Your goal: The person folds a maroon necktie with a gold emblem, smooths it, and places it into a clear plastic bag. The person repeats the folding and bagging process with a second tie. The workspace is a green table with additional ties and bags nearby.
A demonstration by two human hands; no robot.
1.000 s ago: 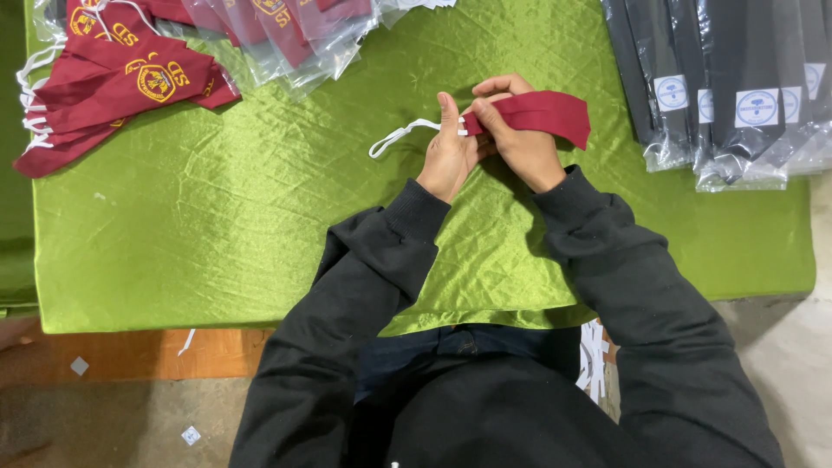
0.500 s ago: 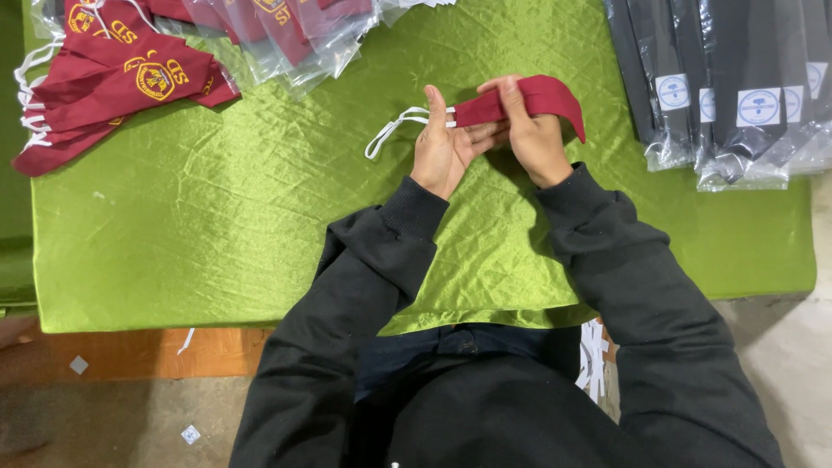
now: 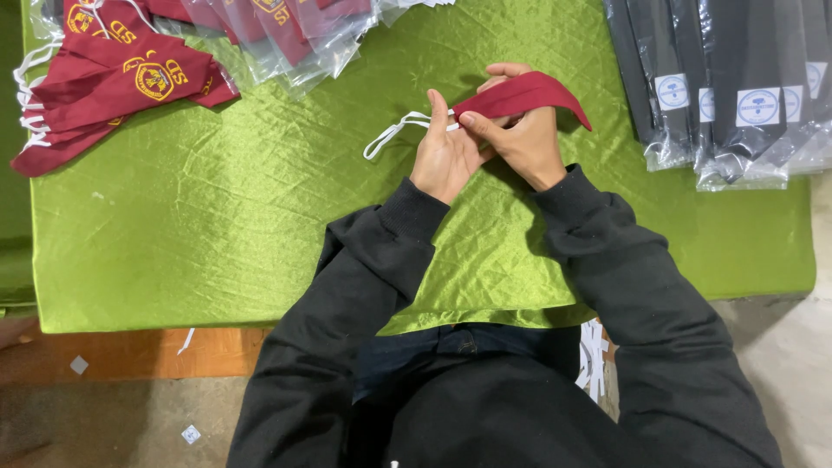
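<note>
Far left, at about ten o'clock on the green satin cloth (image 3: pixel 217 225) that covers the table, lies a loose pile of dark red masks (image 3: pixel 104 87) with yellow embroidered emblems and white ear loops; the loops hang off the pile's left side. Just right of it, at eleven to twelve o'clock, several more red masks sealed in clear plastic sleeves (image 3: pixel 286 35) overlap one another along the top edge.

Centre, at roughly twelve o'clock from the person's body: the left hand (image 3: pixel 444 152) is closed in a pinch on the near end of a folded dark red mask (image 3: pixel 529 94), thumb pointing up. A white ear loop (image 3: pixel 394 132) trails from that end toward nine o'clock and rests on the cloth. The right hand (image 3: pixel 520 139) touches the left, its fingers closed over the same mask, gripping it from beneath and behind. The mask's free end arches toward three o'clock, raised off the cloth. Both arms wear black sleeves.

Far right, at one to two o'clock, a row of dark grey items in clear bags (image 3: pixel 728 87), each with a small white label, lies well apart from the hands.
</note>
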